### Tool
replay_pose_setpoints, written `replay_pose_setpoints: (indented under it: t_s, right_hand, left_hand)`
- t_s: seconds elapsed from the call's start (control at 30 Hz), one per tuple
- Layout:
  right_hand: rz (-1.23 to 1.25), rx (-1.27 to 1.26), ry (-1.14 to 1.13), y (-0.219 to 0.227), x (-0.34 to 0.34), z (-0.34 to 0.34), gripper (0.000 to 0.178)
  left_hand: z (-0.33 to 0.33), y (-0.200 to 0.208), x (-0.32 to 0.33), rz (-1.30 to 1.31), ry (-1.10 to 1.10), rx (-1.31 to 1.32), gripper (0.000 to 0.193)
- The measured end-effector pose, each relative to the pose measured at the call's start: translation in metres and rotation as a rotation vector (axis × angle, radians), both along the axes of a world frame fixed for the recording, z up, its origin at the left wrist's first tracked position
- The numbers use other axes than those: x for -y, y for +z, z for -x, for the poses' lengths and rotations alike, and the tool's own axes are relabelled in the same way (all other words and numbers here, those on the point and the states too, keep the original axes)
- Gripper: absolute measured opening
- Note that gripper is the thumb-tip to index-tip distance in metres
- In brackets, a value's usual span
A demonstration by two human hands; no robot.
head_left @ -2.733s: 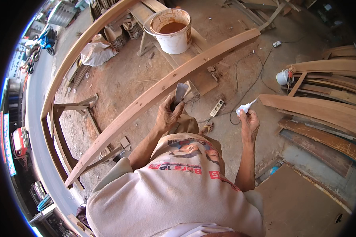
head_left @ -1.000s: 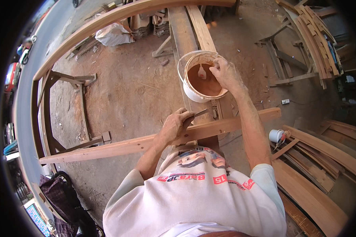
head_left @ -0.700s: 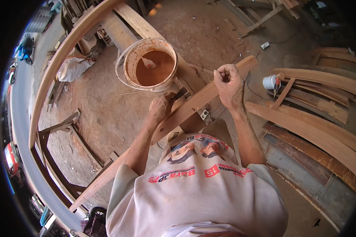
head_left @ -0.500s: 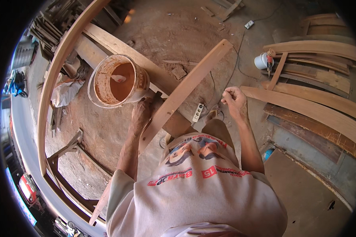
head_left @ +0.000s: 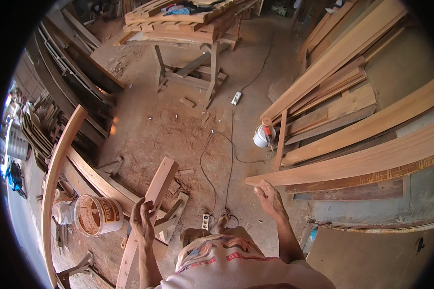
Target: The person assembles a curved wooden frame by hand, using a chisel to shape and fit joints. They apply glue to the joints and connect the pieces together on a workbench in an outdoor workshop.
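My left hand is over a long wooden beam at the lower left. Its fingers are loosely curled and apart, with nothing seen in them. My right hand is raised beside the near end of a long curved plank; its thumb and fingers are apart. A fingertip overlaps the plank's edge in view, and I cannot tell whether it touches. Left of my left hand stands a white bucket, smeared with reddish-brown material inside. Between bucket and beam lies a small tool with an orange-brown handle.
A curved wooden rail rises at far left. A small white bucket with a red power tool stands by planks at right. A power strip and cable lie on the floor. A workbench stacked with timber stands ahead.
The view has swung up and right, bringing the workbench in. My left hand, earlier closed at a dark piece by the beam, now has fingers apart. My right hand's fingers have loosened from a curl.
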State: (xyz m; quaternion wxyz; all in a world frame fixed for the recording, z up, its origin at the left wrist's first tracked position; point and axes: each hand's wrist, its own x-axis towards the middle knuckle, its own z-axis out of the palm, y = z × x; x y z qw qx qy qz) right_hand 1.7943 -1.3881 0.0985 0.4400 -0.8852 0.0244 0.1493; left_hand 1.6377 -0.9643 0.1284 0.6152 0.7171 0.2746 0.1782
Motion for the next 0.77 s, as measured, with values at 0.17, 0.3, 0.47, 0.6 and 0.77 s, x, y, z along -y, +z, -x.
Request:
replay_pose_setpoints:
  t_s: [0.17, 0.3, 0.47, 0.6, 0.77]
  right_hand:
    - [-0.267, 0.936, -0.13, 0.153, 0.014, -0.066, 0.06]
    - [-0.377, 1.281, -0.063, 0.151, -0.012, -0.102, 0.073]
    - [-0.131, 0.665, 0.334, -0.046, -0.048, -0.097, 0.072]
    - [0.068, -0.054, 0.441, -0.188, 0.017, -0.114, 0.068]
    - [0.275, -0.318, 0.192, -0.343, 0.104, -0.152, 0.061]
  left_hand:
    - [-0.112, -0.06, 0.123, 0.764, -0.391, -0.106, 0.087]
    - [-0.208, -0.123, 0.216, 1.244, -0.469, -0.43, 0.112]
    - [-0.291, -0.084, 0.248, 1.477, -0.459, -0.27, 0.114]
    - [-0.364, -0.113, 0.169, 1.22, -0.3, -0.24, 0.104]
    - [-0.493, -0.115, 0.122, 1.319, -0.202, -0.075, 0.085]
